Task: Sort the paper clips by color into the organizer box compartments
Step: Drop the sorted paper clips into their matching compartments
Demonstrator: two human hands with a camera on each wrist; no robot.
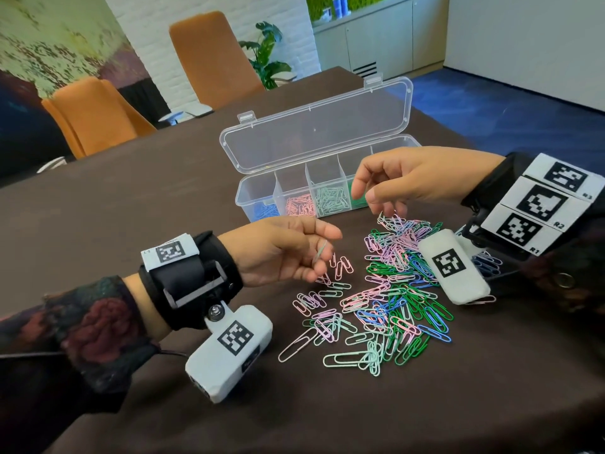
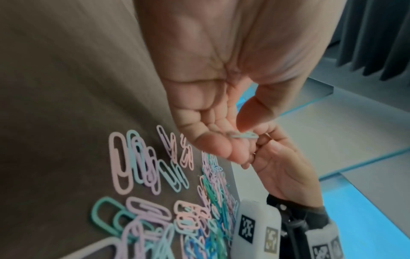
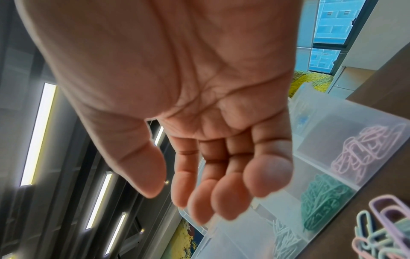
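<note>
A person's two hands hover over a dark brown table (image 1: 131, 191). The left hand (image 1: 281, 253) has its fingers curled, with thumb and forefinger pinching a single pale green paper clip (image 1: 320, 253) that hangs just above the table; the left wrist view shows the same clip (image 2: 242, 135) held at the fingertips. The right hand (image 1: 409, 181) holds nothing: its fingers are loose and slightly bent, palm facing down, thumb apart from the fingers, as the right wrist view confirms (image 3: 199, 122). It floats between the heap and the box, just in front of the box's right half.

A heap of loose paper clips (image 1: 386, 299) in pink, lilac, pale green, dark green and blue lies on the table below and between the hands.

Behind the heap stands a clear plastic organizer box (image 1: 258, 204) with its lid (image 1: 314, 132) tilted open. From the left, its compartments hold blue, pink, pale green and dark green clips. The rightmost part is hidden by the right hand.
</note>
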